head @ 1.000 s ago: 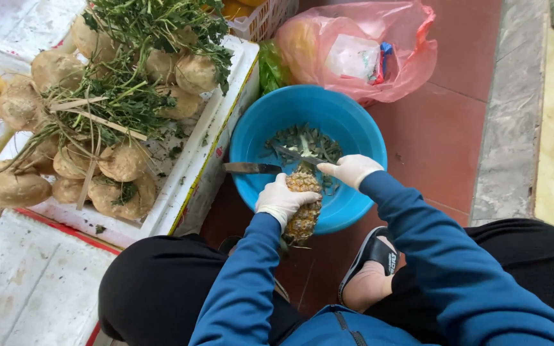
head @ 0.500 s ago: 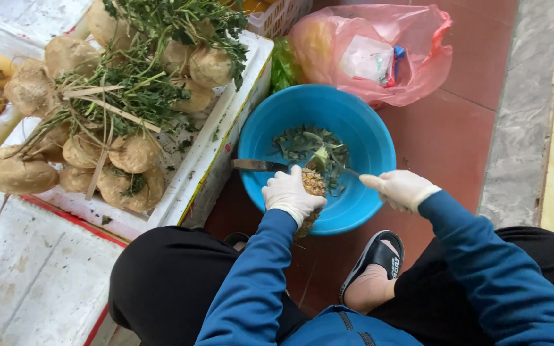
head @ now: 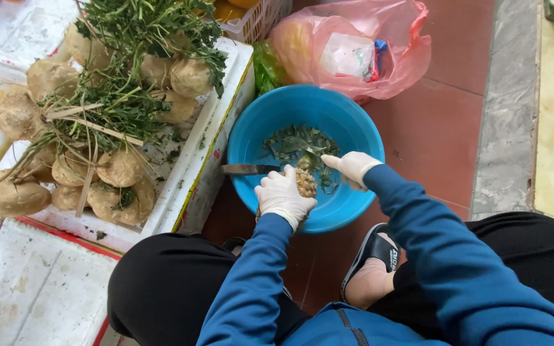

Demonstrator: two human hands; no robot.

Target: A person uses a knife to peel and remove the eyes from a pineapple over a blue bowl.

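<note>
— What's the job at this moment, as you see it?

— Trimming, I'd say. The person crouches over a blue basin (head: 354, 128) on the red floor (head: 444, 134). The left hand (head: 283, 195), in a white glove, is clamped around a small pineapple (head: 306, 182), holding it over the near side of the basin.

— And the knife?

— A dark blade (head: 242, 169) sticks out to the left from that same gloved fist, lying across the basin's left rim. I cannot tell exactly how the handle sits in the grip; the glove hides it.

— The other hand?

— The right hand (head: 352, 166), also gloved, sits just right of the fruit, fingers curled at the leafy top where it meets the scraps. It looks pinched on something green, but whether it truly grips, I cannot tell.

— So the hands are close?

— Nearly together, with the pineapple between them, touching the left for certain. Below lies a heap of cut green leaves (head: 293, 144) in the basin's bottom.

— What does the next move call for, in your judgement?

— A firm hold on the fruit and care with that blade so near the gloves; the scraps should drop into the basin, not on the floor.

— Anything around?

— On the left, a white foam box (head: 209, 138) piled with pale round roots (head: 120, 168) and their green tops. At the far side, a pink plastic bag (head: 405, 57) just behind the basin.
</note>
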